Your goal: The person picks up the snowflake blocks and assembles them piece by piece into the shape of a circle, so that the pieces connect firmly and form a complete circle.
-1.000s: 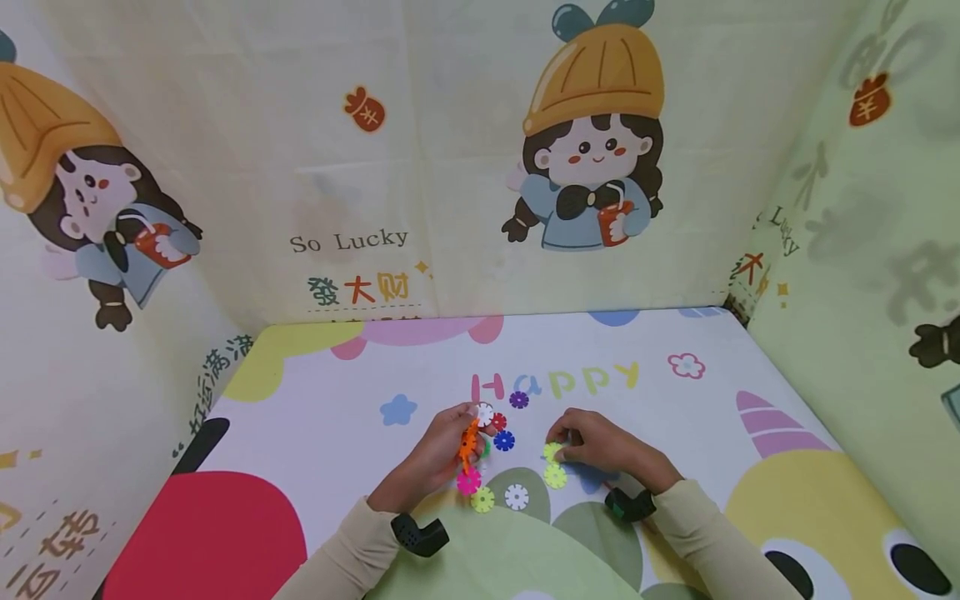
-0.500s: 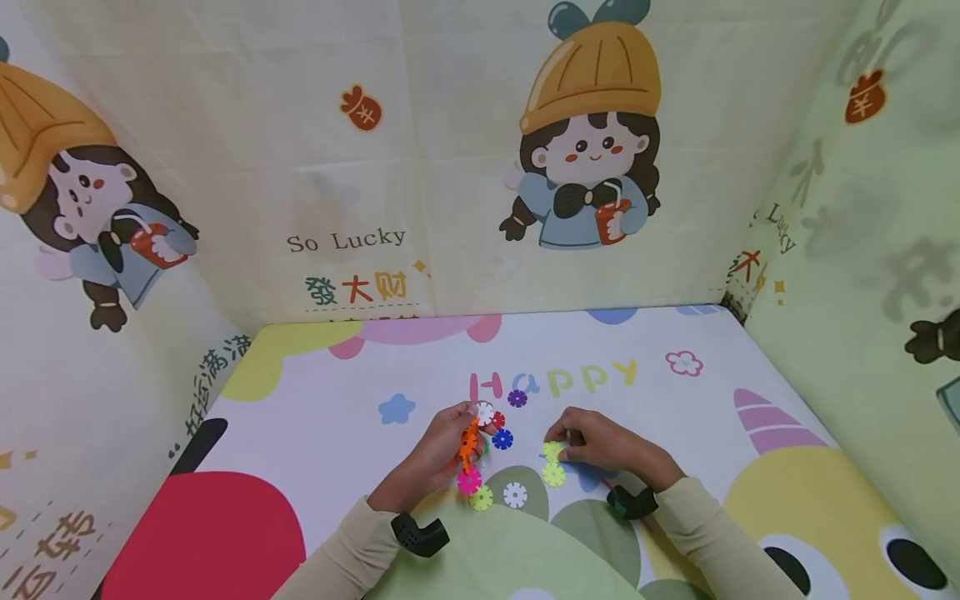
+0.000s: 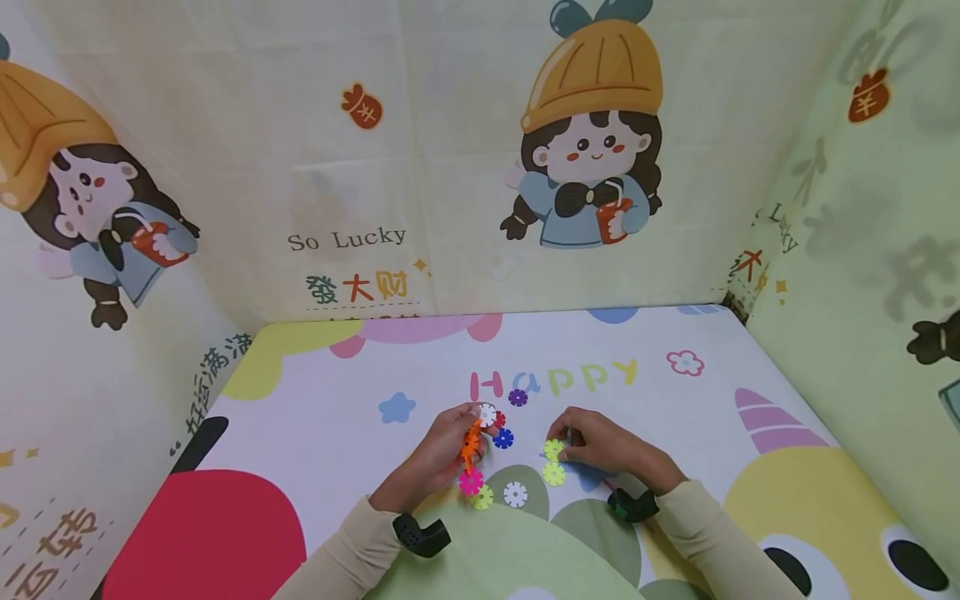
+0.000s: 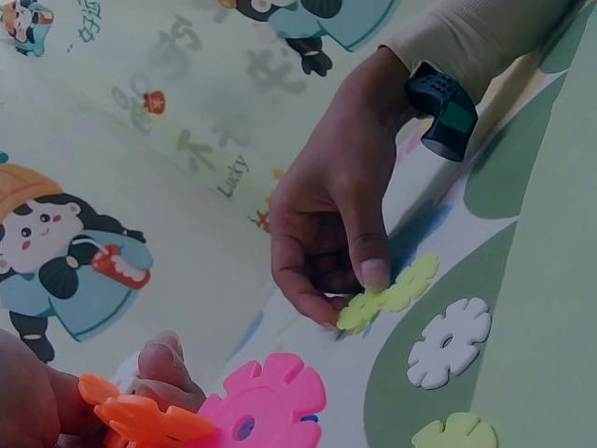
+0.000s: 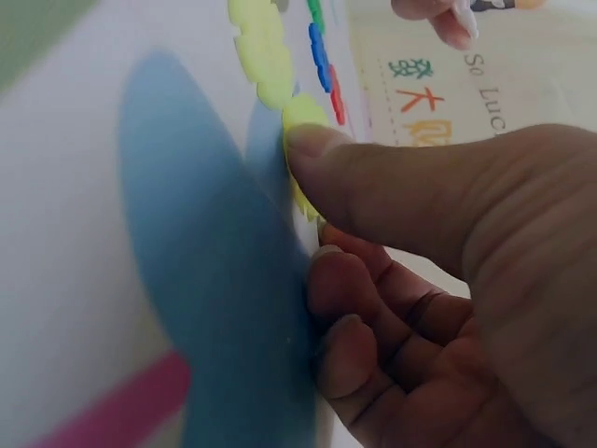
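Note:
My left hand grips a small cluster of notched plastic snowflake discs. An orange disc is seen nearly edge-on, a pink disc joins its lower end, and a white disc shows at the fingertips. To the right, my right hand pinches a yellow-green disc between thumb and fingers, low over the table. A second yellow-green disc lies against its near edge; I cannot tell whether the two are locked together. The palm side of the left hand is mostly hidden.
Between the hands lie a blue disc and a red disc, with a purple disc farther back. Nearer are a loose yellow-green disc and a white snowflake disc. Printed cloth walls enclose the table.
The orange and pink discs in the left hand have shifted very slightly to the right. My right hand keeps its pinch on the yellow-green disc in about the same place.

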Demonstrator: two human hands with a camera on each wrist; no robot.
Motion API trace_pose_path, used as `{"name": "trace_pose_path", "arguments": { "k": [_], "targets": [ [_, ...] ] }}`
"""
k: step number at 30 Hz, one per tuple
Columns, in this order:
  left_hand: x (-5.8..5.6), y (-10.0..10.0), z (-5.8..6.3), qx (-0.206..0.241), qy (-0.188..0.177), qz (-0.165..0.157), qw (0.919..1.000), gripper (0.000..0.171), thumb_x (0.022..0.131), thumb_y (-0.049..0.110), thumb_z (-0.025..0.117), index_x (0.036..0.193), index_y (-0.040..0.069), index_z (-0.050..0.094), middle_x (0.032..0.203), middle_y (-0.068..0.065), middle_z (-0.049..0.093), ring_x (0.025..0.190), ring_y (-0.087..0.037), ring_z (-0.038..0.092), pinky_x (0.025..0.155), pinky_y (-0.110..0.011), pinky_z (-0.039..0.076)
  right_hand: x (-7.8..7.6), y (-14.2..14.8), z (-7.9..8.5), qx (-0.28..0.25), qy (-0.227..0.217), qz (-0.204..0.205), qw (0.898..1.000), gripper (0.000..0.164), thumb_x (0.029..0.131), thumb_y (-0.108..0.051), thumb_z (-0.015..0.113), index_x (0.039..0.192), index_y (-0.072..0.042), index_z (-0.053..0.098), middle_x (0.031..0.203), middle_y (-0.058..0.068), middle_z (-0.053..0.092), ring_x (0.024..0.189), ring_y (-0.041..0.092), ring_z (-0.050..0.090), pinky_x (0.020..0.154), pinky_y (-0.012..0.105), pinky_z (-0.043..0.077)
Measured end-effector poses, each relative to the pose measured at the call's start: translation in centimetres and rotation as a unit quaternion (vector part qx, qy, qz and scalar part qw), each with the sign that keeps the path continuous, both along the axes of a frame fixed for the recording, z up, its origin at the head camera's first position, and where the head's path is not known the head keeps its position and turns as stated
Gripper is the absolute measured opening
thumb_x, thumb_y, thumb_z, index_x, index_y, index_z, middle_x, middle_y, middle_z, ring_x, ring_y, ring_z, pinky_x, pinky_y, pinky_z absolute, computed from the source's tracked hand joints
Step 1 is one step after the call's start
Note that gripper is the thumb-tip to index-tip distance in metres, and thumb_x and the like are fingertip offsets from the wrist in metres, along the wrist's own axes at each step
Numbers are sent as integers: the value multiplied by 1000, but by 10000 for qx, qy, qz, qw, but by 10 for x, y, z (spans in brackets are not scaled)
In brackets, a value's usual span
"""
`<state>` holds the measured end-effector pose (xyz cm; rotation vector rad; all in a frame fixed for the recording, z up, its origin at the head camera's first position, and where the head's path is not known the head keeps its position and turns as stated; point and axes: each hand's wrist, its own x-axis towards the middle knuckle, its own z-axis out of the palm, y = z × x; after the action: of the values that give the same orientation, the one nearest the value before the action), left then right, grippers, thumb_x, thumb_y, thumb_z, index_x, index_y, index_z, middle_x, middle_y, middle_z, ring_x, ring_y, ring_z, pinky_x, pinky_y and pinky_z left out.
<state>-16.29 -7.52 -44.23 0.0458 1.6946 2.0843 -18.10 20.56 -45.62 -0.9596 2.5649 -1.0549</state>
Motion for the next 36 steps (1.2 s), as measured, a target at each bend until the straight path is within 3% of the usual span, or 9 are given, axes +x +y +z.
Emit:
{"name": "trace_pose_path", "arguments": {
  "k": [13, 20, 29, 36],
  "targets": [
    [-2, 0, -4, 108, -34, 22, 9999, 46, 107, 22, 37, 145, -4, 33, 92, -10, 62, 63, -11, 51, 58, -19, 47, 1, -8, 2, 213, 15, -332, 9992, 22, 85, -6, 75, 105, -9, 68, 85, -6, 55, 76, 11, 50, 68, 27, 46],
    [-2, 2, -4, 311, -206, 165, 9992, 44, 107, 19, 36, 145, -5, 32, 91, -9, 62, 61, -9, 50, 57, -17, 46, 0, -17, 5, 109, -23, -594, 9982, 11, 86, -4, 72, 93, -12, 75, 83, -10, 58, 76, 9, 52, 66, 25, 47],
    [-3, 2, -4, 55, -375, 226, 9990, 41, 107, 19, 38, 141, -3, 42, 91, -9, 66, 50, -7, 46, 46, -14, 39, 1, -21, 11, -312, 172, -675, 9971, 15, 87, 1, 69, 98, -6, 74, 92, -3, 68, 78, 8, 58, 70, 26, 51],
    [-2, 5, -3, -228, -257, -94, 9994, 37, 106, 17, 38, 136, -3, 49, 86, -9, 66, 45, -6, 43, 44, -15, 38, 1, -31, 13, -375, 186, -1049, 9936, 12, 87, 0, 68, 94, -10, 72, 87, -4, 66, 74, 9, 55, 66, 26, 49]
  ]
}}
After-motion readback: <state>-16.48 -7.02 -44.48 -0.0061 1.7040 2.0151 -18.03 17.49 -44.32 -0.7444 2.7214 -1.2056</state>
